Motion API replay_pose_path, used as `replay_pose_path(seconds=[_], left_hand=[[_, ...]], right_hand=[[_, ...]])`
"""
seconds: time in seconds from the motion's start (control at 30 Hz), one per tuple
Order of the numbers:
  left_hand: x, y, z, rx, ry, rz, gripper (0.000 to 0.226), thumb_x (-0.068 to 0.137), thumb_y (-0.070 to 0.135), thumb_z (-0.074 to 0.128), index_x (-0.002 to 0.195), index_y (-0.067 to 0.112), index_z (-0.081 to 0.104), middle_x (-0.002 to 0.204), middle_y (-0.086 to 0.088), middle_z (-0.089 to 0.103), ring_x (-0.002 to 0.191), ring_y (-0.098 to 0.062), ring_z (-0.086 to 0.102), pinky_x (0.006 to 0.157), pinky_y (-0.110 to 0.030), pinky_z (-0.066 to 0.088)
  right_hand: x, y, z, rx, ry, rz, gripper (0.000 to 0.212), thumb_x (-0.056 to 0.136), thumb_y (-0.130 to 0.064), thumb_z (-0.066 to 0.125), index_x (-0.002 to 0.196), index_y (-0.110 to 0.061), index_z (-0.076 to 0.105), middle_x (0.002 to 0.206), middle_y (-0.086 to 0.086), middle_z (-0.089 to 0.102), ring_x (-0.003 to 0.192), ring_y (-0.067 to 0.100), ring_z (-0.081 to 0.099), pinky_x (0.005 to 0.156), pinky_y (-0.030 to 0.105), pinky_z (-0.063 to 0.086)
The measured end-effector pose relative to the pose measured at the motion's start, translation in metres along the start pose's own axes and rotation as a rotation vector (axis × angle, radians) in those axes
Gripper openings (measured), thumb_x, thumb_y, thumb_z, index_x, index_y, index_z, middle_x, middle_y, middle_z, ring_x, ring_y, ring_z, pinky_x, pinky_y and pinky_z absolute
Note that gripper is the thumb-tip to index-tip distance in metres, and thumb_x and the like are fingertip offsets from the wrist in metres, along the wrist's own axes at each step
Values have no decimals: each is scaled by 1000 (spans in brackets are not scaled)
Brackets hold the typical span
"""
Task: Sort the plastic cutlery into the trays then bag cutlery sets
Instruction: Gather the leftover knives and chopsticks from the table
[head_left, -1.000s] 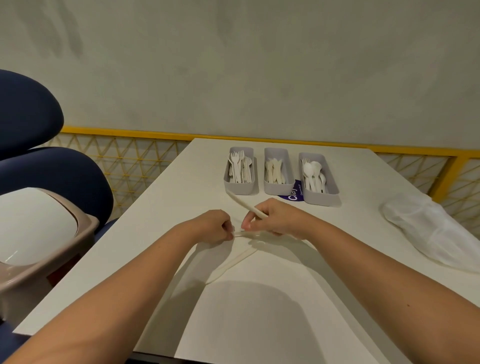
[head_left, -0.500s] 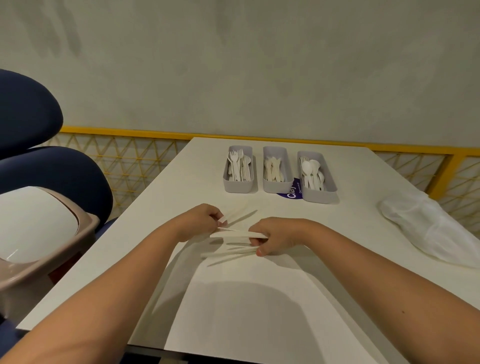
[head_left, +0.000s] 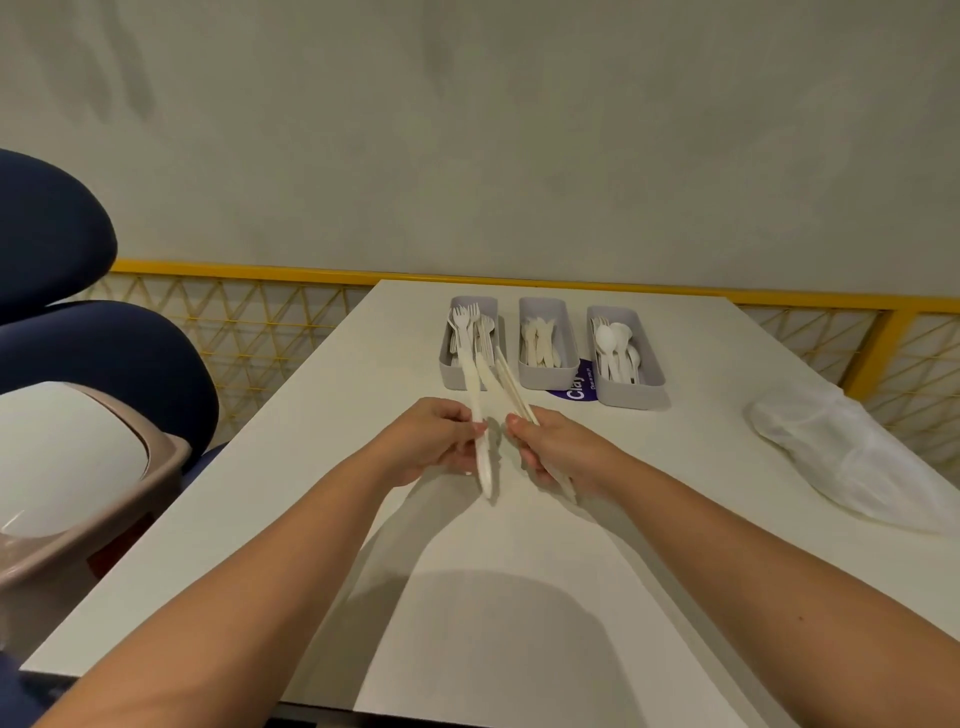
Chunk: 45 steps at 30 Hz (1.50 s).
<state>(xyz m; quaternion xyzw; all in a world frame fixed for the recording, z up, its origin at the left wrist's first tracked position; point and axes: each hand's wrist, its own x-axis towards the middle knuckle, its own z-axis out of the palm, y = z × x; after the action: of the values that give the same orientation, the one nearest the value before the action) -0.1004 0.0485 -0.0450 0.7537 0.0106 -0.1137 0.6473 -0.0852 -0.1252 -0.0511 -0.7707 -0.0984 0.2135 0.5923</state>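
Left hand: fingers curled round white cutlery, held above the surface; the long ends point to 12 o'clock, the short ends to 6.
Right hand: just beside the left at its 3 o'clock, clenched on a slim piece that leans towards 11 o'clock; its kind cannot be told.
Fork tray: at 12 o'clock from the hands, holds forks.
Knife tray: at the fork tray's 3 o'clock, holds knives.
Spoon tray: at the row's 3 o'clock end, holds spoons.
Sticker: purple, between knife and spoon trays.
Bag: white, at 3 o'clock, well apart from the hands.
Bin: off the surface at 9 o'clock.
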Motion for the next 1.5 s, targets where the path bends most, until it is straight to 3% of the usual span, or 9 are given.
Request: replay_pose_path(seconds=[0.17, 0.33, 0.53, 0.67, 0.8, 1.0, 1.13, 1.3, 1.5], left_hand=[[5, 11, 30, -71, 63, 34, 12, 90, 4, 58, 83, -3, 65, 68, -9, 66, 57, -13, 67, 63, -25, 59], [12, 21, 46, 54, 207, 45, 16, 84, 12, 67, 97, 2, 70, 71, -3, 59, 63, -11, 48, 54, -18, 44], [17, 30, 77, 70, 156, 92, 7, 87, 15, 65, 88, 10, 70, 69, 2, 57, 61, -11, 42, 56, -20, 37], [30, 27, 108, 231, 115, 170, 20, 92, 17, 56, 103, 7, 69, 73, 4, 55, 63, -9, 46, 58, -19, 39], [37, 24, 152, 551, 1, 300, 21, 91, 11, 57, 108, 9, 68, 98, -1, 58, 81, -12, 53, 58, -8, 37], [45, 18, 198, 1038, -233, 505, 35, 91, 18, 55, 126, 14, 58, 131, -8, 47, 117, -29, 41, 98, -35, 37], [49, 18, 207, 1241, -256, 533, 29, 93, 24, 53, 121, 19, 60, 125, -6, 49, 110, -27, 40, 83, -32, 31], [57, 19, 191, 1240, -306, 420, 4, 88, 22, 59, 88, 23, 55, 102, 0, 46, 103, -25, 47, 80, -32, 37], [58, 25, 146, 1094, -254, 308, 19, 87, 12, 61, 105, 5, 62, 100, -5, 56, 86, -15, 44, 64, -18, 34]], right_hand=[[-2, 0, 4, 26, 36, -39, 27, 102, -26, 33, 118, -13, 51, 71, 9, 59, 58, 23, 60, 51, 28, 50], [-9, 2, -11, 151, 5, -8, 39, 99, -36, 41, 133, -17, 43, 77, 20, 63, 64, 32, 64, 54, 31, 52], [-32, 1, -47, 114, -40, 26, 27, 101, -27, 40, 121, -13, 49, 68, 11, 64, 56, 23, 63, 49, 28, 50], [-44, -8, -83, 98, 127, -13, 18, 99, -8, 38, 111, -8, 52, 65, 6, 54, 48, 16, 48, 50, 28, 42], [-61, -20, -115, 112, 299, -23, 16, 99, -17, 37, 104, -11, 51, 59, 2, 42, 43, 10, 31, 39, 21, 28], [-82, -19, -137, 31, 366, -51, 23, 101, -30, 37, 88, -12, 45, 55, 1, 37, 40, 10, 29, 37, 19, 28], [-86, -13, -141, 12, 369, -27, 24, 102, -25, 36, 84, -12, 44, 61, 4, 43, 47, 13, 36, 41, 21, 35], [-85, -8, -147, -1, 391, 13, 17, 102, -20, 35, 99, -11, 50, 64, 2, 42, 48, 11, 34, 38, 18, 31], [-76, -8, -142, 35, 356, -17, 16, 101, -21, 37, 96, -13, 50, 63, 0, 40, 44, 9, 34, 37, 17, 31]])
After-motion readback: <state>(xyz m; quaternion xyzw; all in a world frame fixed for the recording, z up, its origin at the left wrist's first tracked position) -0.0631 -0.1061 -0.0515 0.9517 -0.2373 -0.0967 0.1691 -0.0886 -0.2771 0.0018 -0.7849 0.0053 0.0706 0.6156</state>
